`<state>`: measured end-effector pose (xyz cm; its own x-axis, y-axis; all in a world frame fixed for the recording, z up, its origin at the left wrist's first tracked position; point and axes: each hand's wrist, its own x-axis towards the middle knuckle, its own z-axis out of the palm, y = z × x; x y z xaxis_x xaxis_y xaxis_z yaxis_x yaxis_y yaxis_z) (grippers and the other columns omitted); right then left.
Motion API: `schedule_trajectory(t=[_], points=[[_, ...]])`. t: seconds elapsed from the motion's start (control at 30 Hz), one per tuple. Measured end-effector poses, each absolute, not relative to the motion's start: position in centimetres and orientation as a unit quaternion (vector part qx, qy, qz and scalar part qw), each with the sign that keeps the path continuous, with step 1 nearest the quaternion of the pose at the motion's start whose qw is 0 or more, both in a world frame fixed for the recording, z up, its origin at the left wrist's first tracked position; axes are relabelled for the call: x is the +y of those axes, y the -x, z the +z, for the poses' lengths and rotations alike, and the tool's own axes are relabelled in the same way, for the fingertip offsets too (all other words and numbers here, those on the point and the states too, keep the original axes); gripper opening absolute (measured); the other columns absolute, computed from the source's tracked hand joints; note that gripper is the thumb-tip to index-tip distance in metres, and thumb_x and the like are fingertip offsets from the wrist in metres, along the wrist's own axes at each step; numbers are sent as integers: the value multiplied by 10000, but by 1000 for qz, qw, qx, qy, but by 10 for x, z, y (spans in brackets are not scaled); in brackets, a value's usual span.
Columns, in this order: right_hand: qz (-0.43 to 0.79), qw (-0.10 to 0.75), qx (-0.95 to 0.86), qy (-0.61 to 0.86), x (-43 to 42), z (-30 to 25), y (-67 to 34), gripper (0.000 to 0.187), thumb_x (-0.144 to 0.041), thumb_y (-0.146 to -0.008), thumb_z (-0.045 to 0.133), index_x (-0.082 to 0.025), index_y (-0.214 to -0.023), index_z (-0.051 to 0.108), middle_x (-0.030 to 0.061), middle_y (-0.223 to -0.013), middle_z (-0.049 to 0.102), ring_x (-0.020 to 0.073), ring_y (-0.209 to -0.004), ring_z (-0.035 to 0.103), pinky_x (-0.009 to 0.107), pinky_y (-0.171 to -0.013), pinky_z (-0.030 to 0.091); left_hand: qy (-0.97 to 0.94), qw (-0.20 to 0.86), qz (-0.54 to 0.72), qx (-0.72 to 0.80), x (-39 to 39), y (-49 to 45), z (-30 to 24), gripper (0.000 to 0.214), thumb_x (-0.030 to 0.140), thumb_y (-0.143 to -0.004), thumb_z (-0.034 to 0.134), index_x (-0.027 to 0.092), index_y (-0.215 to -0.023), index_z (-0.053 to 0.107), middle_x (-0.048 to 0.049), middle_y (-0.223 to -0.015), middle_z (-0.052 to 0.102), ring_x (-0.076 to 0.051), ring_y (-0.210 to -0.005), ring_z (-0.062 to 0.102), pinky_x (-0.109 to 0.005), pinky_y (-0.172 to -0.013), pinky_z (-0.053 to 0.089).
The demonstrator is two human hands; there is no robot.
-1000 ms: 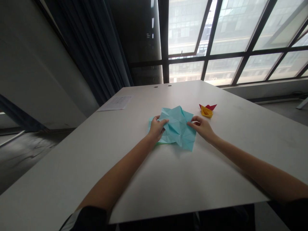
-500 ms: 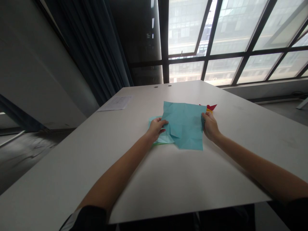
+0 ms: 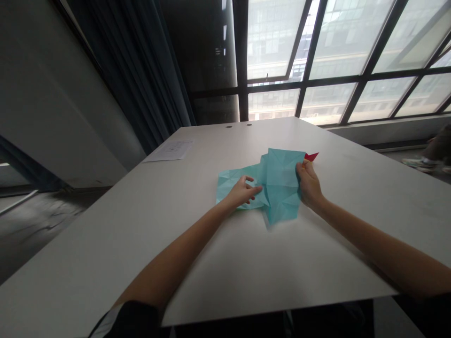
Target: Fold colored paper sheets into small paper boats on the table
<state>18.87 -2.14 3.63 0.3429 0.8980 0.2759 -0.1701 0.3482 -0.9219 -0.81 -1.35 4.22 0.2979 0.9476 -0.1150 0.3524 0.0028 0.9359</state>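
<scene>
A creased teal sheet of paper (image 3: 280, 180) stands lifted over the middle of the white table (image 3: 246, 263). My right hand (image 3: 309, 185) grips its right edge, fingers closed on the paper. My left hand (image 3: 242, 192) lies on the lower left part, fingers spread and pressing a second teal sheet (image 3: 229, 184) that rests flat on the table. A red folded paper tip (image 3: 311, 156) shows just behind my right hand; the yellow piece beside it is almost hidden.
A white printed sheet (image 3: 169, 150) lies at the table's far left edge. Windows and a dark curtain stand behind the table. At the far right edge, someone's shoes (image 3: 419, 162) show on the floor.
The teal sheet was spread out wide between both hands, then folded back into a crumpled shape. My left hand let go of the edge and now presses flat on the paper.
</scene>
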Motion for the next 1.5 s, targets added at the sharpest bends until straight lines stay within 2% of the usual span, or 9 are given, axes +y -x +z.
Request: schedule_trajectory(t=[0.17, 0.33, 0.53, 0.67, 0.87, 1.0, 1.17, 1.33, 1.5], points=[[349, 692, -460, 434, -23, 38, -188, 282, -492, -731, 563, -260, -862, 471, -3, -773, 531, 160, -675, 507, 313, -624, 454, -648, 504, 283, 496, -19, 3, 47, 435, 401, -726, 604, 177, -1035, 395, -2, -714, 590, -108, -585, 562, -174, -440, 376], [288, 684, -490, 458, -18, 32, -193, 282, -500, -767, 510, -254, -887, 443, 17, -822, 532, 181, -740, 528, 346, -677, 464, -625, 524, 267, 514, -25, 1, 56, 605, 488, -751, 553, 164, -1196, 302, -18, -722, 617, -119, -545, 566, -196, -444, 376], [179, 678, -537, 470, -15, 29, -195, 221, -455, -832, 421, -243, -894, 406, 28, -856, 511, 177, -798, 516, 351, -740, 456, -721, 364, 275, 522, -33, 4, 58, 759, 597, -719, 527, 161, -1285, 270, -1, -658, 608, -155, -564, 571, -239, -540, 402], [169, 657, -548, 489, -17, 30, -195, 216, -450, -844, 395, -243, -905, 406, 41, -871, 505, 186, -816, 516, 355, -731, 458, -744, 415, 257, 456, -33, 2, 53, 616, 447, -787, 509, 143, -1273, 283, 38, -585, 561, -121, -507, 540, -224, -539, 407], [188, 664, -531, 491, -18, 31, -195, 238, -473, -823, 419, -246, -893, 410, 26, -838, 497, 189, -802, 519, 361, -724, 454, -740, 475, 269, 393, -26, 2, 49, 556, 204, -741, 534, 164, -1252, 318, 63, -601, 536, -82, -503, 517, -193, -525, 420], [216, 690, -473, 504, -11, 27, -199, 263, -475, -784, 466, -239, -884, 403, 18, -835, 505, 176, -765, 522, 349, -702, 456, -825, 321, 241, 398, -27, 18, 76, 385, 186, -753, 498, 200, -1137, 505, 47, -601, 549, -94, -557, 534, -205, -580, 429], [264, 713, -418, 498, 1, 19, -205, 364, -420, -711, 557, -250, -949, 340, -12, -773, 508, 148, -626, 520, 316, -601, 458, -886, 66, 103, 448, -39, 47, 122, 340, 223, -812, 431, 309, -1094, 599, -1, -840, 652, -148, -733, 589, -242, -654, 429], [283, 666, -483, 493, 10, 22, -192, 413, -415, -727, 548, -281, -1027, 298, -53, -658, 472, 122, -451, 437, 262, -440, 380, -853, -37, -4, 520, -54, 60, 138, 386, 178, -797, 433, 358, -1100, 591, -12, -1022, 651, -197, -879, 601, -295, -730, 438], [308, 534, -578, 535, 30, 28, -169, 373, -431, -767, 459, -265, -1062, 301, -81, -550, 437, 138, -428, 431, 253, -428, 353, -802, -56, -117, 583, -63, 58, 137, 363, 85, -740, 465, 249, -1007, 650, -101, -1001, 655, -250, -910, 607, -344, -743, 449]])
